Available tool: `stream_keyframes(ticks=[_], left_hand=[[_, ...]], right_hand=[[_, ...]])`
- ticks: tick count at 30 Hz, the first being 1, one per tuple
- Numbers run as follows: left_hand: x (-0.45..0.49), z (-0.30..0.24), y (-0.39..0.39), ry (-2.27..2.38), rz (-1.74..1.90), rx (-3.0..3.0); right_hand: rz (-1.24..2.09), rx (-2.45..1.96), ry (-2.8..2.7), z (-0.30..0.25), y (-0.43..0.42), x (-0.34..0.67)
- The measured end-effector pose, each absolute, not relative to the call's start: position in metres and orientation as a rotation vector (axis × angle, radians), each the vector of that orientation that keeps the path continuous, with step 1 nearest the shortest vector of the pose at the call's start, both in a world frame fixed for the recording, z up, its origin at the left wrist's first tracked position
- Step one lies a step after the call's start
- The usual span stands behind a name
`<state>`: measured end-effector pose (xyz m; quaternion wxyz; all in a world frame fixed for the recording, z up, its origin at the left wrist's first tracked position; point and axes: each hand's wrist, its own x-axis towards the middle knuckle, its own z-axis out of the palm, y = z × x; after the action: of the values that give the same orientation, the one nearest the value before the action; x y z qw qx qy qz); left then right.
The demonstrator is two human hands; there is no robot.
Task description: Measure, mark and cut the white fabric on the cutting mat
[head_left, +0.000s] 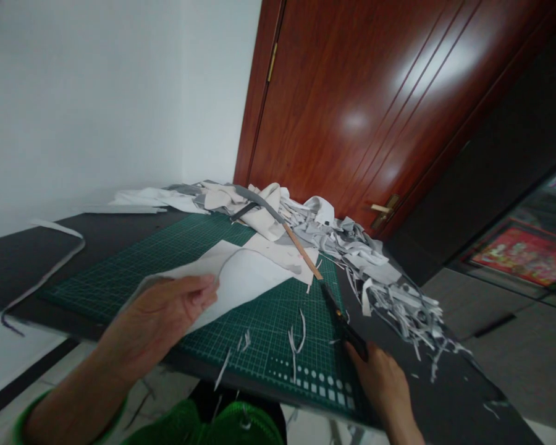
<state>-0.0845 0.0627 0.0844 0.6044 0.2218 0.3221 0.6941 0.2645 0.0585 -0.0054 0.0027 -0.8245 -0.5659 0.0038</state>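
My left hand (167, 315) pinches the edge of a piece of white fabric (241, 284), thumb against fingers. The fabric has a thin grey edge that curves up from my fingertips, and its far end rests over the mat. In my right hand (384, 383) are black-handled scissors (340, 318), held low at the mat's right side and apart from the fabric. Their blades point away from me, toward the near end of a narrow brown strip (303, 250). Beneath lies a green cutting mat (269, 352) with a white grid.
Grey and white fabric scraps (352, 238) are heaped along the table's back and right. Thin white offcuts (294, 346) lie on the mat. A long narrow strip (46, 281) hangs over the left edge of the dark table (9, 266). Behind stands a brown wooden door (333, 123).
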Motion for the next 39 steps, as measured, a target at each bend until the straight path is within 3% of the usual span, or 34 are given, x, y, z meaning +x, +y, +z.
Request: stream_keyframes(ticks=[6, 26, 31, 35, 39], left_hand=[[-0.098, 0.108, 0.075, 0.916, 1.707, 0.49], [-0.111, 0.121, 0.117, 0.633, 1.773, 0.661], [-0.113, 0.119, 0.119, 0.665, 1.775, 0.668], [-0.108, 0.119, 0.116, 0.703, 1.782, 0.626], [-0.105, 0.115, 0.114, 0.709, 1.725, 0.631]], right_hand=[[-0.004, -2.596, -1.824, 0.007, 0.079, 0.256], [-0.062, -2.51, -1.853, 0.013, 0.098, 0.258], [-0.24, -2.124, -1.814, -0.004, 0.08, 0.243], [-0.023, -1.525, -2.104, -0.023, 0.062, 0.187], [-0.048, -1.487, -2.284, -0.051, 0.045, 0.152]])
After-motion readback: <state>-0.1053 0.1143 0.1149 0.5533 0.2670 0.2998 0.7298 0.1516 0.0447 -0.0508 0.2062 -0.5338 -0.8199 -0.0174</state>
